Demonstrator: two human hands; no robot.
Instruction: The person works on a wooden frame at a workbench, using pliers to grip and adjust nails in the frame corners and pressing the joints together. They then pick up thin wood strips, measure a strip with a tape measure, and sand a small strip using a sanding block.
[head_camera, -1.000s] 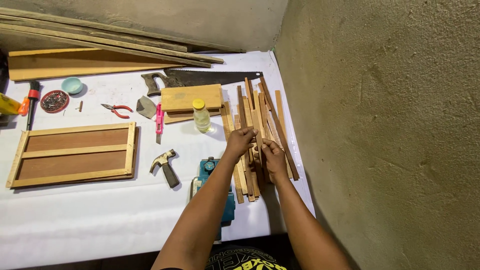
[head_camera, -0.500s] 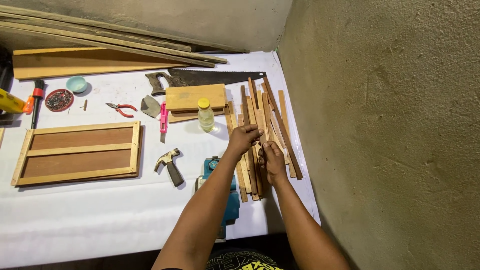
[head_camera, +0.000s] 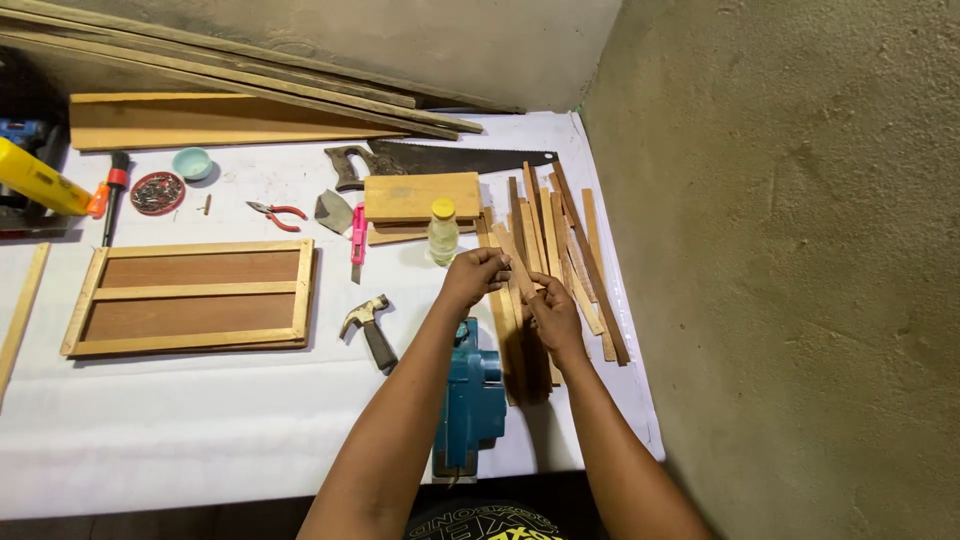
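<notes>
1. Hands are meeting over the pile of slats (head_camera: 560, 250) lying near the table's (head_camera: 200, 430) right edge, toward the far corner.
2. The left hand (head_camera: 474, 276) is curling its fingers (head_camera: 497, 262) shut around one slat (head_camera: 514, 262), gripping it near its far end.
3. The right hand (head_camera: 553, 312) is pinching the same slat lower down, its fingers closed on the wood, so the piece is running slantwise between both hands, just above the pile.
4. A bottle (head_camera: 442, 232) with a yellow cap is standing just left of the pile, touching nothing I can make out.
5. A block (head_camera: 421, 197) of stacked boards is lying beside the bottle, with a saw (head_camera: 440, 160) lying behind it toward the far edge.
6. A blue planer (head_camera: 470, 400) is sitting at the near edge, between the person's forearms.
7. A hammer (head_camera: 367, 327) is lying left of the planer, and a panelled frame (head_camera: 195, 297) is lying further left, near the left edge.
8. Pliers (head_camera: 275, 213), a pink knife (head_camera: 357, 232) and a trowel blade (head_camera: 333, 211) are lying mid-table, behind the frame.
9. A small bowl (head_camera: 191, 162) and a lid of nails (head_camera: 157, 192) are sitting toward the far left corner, with long planks (head_camera: 230, 120) lying along the far edge.
</notes>
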